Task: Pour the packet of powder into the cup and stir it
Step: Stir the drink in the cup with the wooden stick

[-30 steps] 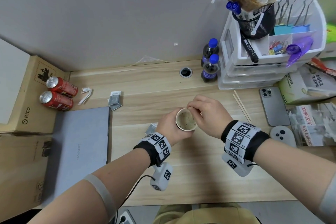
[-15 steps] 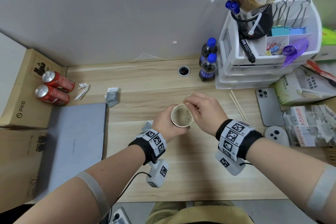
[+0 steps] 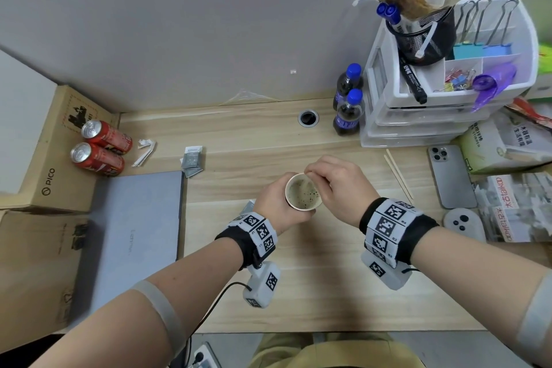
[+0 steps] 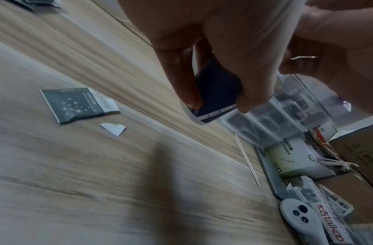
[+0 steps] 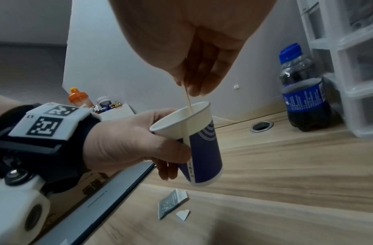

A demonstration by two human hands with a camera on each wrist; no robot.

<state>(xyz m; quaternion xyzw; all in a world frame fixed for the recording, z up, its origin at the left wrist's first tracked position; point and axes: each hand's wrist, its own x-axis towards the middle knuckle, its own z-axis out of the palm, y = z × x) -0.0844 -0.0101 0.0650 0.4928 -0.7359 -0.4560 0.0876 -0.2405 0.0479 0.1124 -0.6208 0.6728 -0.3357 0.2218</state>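
My left hand (image 3: 274, 203) grips a blue-and-white paper cup (image 5: 194, 140) and holds it tilted a little above the desk. Brown foamy liquid (image 3: 303, 193) fills the cup (image 3: 310, 210). My right hand (image 3: 331, 185) hovers over the rim and pinches a thin wooden stir stick (image 5: 187, 97) whose lower end dips into the cup. The dark torn powder packet (image 4: 76, 103) lies flat on the desk below the cup, with its torn-off corner (image 4: 113, 129) beside it. The same packet (image 5: 171, 203) shows in the right wrist view.
A closed grey laptop (image 3: 128, 233) lies to the left, with two red cans (image 3: 101, 148) on a cardboard box behind it. Two dark soda bottles (image 3: 348, 101), white plastic drawers (image 3: 418, 125), a phone (image 3: 451, 176), spare stir sticks (image 3: 398, 173) and a white controller (image 3: 463, 222) crowd the right.
The right hand's fingers have shifted slightly around the cup's rim with the stick, stirring. The left hand keeps holding the cup in about the same place.
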